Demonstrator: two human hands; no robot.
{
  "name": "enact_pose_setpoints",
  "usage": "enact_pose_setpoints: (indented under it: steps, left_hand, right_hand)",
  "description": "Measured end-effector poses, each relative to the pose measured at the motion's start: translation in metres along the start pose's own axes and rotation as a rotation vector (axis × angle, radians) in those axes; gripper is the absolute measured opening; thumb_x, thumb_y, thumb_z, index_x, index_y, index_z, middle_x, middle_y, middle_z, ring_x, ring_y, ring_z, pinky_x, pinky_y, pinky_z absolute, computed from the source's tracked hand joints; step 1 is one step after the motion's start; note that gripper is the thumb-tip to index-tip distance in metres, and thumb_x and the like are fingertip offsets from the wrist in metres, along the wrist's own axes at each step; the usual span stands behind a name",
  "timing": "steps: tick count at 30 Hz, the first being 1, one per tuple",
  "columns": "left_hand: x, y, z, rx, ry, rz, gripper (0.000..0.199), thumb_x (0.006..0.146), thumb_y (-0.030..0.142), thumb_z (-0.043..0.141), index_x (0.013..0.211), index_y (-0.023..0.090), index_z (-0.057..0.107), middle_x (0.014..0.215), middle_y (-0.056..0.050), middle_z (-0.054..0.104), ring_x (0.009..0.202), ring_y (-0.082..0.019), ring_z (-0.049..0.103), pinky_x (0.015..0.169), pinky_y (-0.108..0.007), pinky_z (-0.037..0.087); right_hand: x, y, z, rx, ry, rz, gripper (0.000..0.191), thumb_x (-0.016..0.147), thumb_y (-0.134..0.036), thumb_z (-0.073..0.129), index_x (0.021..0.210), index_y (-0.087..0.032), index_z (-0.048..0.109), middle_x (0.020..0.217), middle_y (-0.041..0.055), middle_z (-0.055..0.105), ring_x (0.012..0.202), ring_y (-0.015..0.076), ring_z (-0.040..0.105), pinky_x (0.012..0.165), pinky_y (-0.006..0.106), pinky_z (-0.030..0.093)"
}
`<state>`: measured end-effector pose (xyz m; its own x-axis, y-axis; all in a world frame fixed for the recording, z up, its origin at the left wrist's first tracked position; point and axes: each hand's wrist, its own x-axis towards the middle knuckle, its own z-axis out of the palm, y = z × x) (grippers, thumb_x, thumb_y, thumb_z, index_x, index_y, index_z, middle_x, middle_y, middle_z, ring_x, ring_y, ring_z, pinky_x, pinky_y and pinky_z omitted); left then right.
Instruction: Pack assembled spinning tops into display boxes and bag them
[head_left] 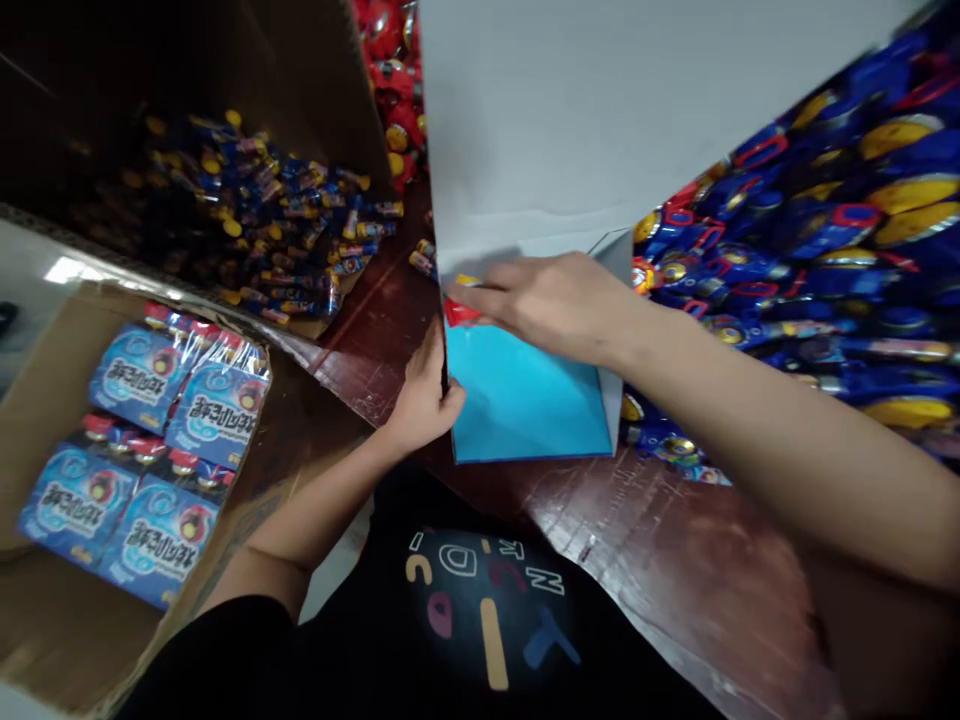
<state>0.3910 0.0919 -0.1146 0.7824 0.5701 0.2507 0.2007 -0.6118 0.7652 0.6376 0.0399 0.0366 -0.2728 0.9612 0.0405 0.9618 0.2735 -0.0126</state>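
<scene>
Nearest the camera, a black printed shirt (pixel 487 600) borders a glossy red-brown table (pixel 585 505). On it stands an open white cardboard box with a bright blue inner face (pixel 529 405); its near edge runs left to right, and its tall white flap (pixel 555 110) points away from the person. The left hand (pixel 424 400) grips the box's left edge, thumb towards the inside. The right hand (pixel 536 300) has its fingers on a small red and yellow piece (pixel 460 313) at the box's left side; whether it is gripped or pressed cannot be told. The piece shows yellow farther off, red nearer; its long axis is hidden. Blue and yellow toys (pixel 817 240) fill the right; red toys (pixel 394 80) lie beyond, at far left.
</scene>
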Motion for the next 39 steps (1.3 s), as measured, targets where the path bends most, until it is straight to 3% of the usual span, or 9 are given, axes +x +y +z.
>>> enact_pose_setpoints:
  steps: [4,9,13,17,21,25,29,33,39]
  left_hand:
    - [0.007,-0.005,-0.018,-0.046,0.102,-0.045,0.067,0.114,0.043,0.055,0.175,0.026,0.037,0.178,-0.018,0.044,0.164,-0.036,0.046,0.137,-0.059,0.038]
    - [0.073,-0.051,-0.055,0.190,0.198,-0.097,0.053,0.116,0.048,0.047,0.160,0.020,0.057,0.147,-0.018,0.069,0.138,-0.033,0.067,0.126,-0.057,0.049]
    - [0.125,-0.079,-0.045,0.349,0.043,-0.159,0.038,0.110,0.039,0.058,0.140,0.018,0.069,0.125,-0.018,0.073,0.128,-0.036,0.068,0.116,-0.055,0.054]
    - [0.136,-0.083,-0.027,0.430,0.115,-0.248,0.018,0.104,0.032,0.067,0.115,0.017,0.070,0.126,-0.020,0.068,0.131,-0.039,0.063,0.113,-0.058,0.055]
    - [0.116,-0.077,-0.043,0.439,0.187,-0.284,0.017,0.102,0.023,0.065,0.118,0.016,0.065,0.126,-0.021,0.071,0.128,-0.039,0.067,0.117,-0.060,0.054]
    - [0.067,-0.040,-0.083,0.267,0.238,-0.227,0.036,0.107,0.032,0.063,0.139,0.015,0.064,0.135,-0.018,0.074,0.125,-0.031,0.072,0.117,-0.051,0.057]
    - [0.022,0.031,-0.096,-0.170,-0.027,-0.074,0.036,0.113,0.041,0.063,0.144,0.024,0.070,0.133,-0.010,0.078,0.120,-0.022,0.075,0.109,-0.036,0.061]
    - [0.020,0.077,-0.079,-0.358,-0.248,0.053,0.032,0.114,0.036,0.064,0.141,0.022,0.072,0.127,-0.010,0.079,0.110,-0.018,0.076,0.098,-0.029,0.060]
    - [0.024,0.084,-0.078,-0.388,-0.325,0.045,0.030,0.112,0.039,0.068,0.133,0.018,0.075,0.118,-0.009,0.080,0.103,-0.018,0.075,0.093,-0.029,0.059]
  right_hand:
    - [0.004,0.004,-0.004,0.039,-0.043,0.088,0.052,0.116,-0.032,0.046,0.168,-0.029,0.054,0.143,0.0094,0.076,0.109,0.0266,0.076,0.064,0.033,0.041]
    - [-0.067,0.057,0.006,0.171,0.472,0.544,0.049,0.120,-0.046,0.035,0.154,-0.021,0.061,0.138,0.0157,0.074,0.115,0.0242,0.070,0.094,0.039,0.056]
    - [-0.094,0.104,0.044,0.175,0.042,0.957,0.061,0.109,-0.042,0.063,0.162,-0.014,0.055,0.153,0.0272,0.062,0.135,0.0403,0.061,0.106,0.056,0.054]
    - [-0.092,0.117,0.085,0.210,-0.176,0.890,0.056,0.104,-0.043,0.063,0.157,-0.021,0.063,0.151,0.0230,0.063,0.136,0.0441,0.061,0.104,0.060,0.057]
    - [-0.115,0.124,0.096,0.288,0.006,0.847,0.055,0.093,-0.039,0.077,0.143,-0.018,0.069,0.129,0.0196,0.072,0.115,0.0371,0.070,0.100,0.057,0.060]
    - [-0.160,0.106,0.065,0.243,0.330,0.841,0.064,0.097,-0.054,0.078,0.146,-0.013,0.071,0.132,0.0262,0.069,0.123,0.0383,0.067,0.105,0.057,0.058]
    - [-0.164,0.038,0.023,0.289,0.670,0.485,0.050,0.102,-0.055,0.075,0.142,-0.024,0.073,0.121,0.0185,0.073,0.120,0.0367,0.069,0.103,0.058,0.058]
    - [-0.121,-0.024,0.018,0.464,0.555,0.099,0.048,0.106,-0.044,0.072,0.148,-0.026,0.058,0.140,0.0172,0.065,0.133,0.0327,0.066,0.108,0.054,0.061]
    - [-0.102,-0.041,0.030,0.605,0.461,-0.046,0.046,0.107,-0.050,0.070,0.143,-0.023,0.061,0.137,0.0157,0.064,0.129,0.0294,0.066,0.104,0.046,0.063]
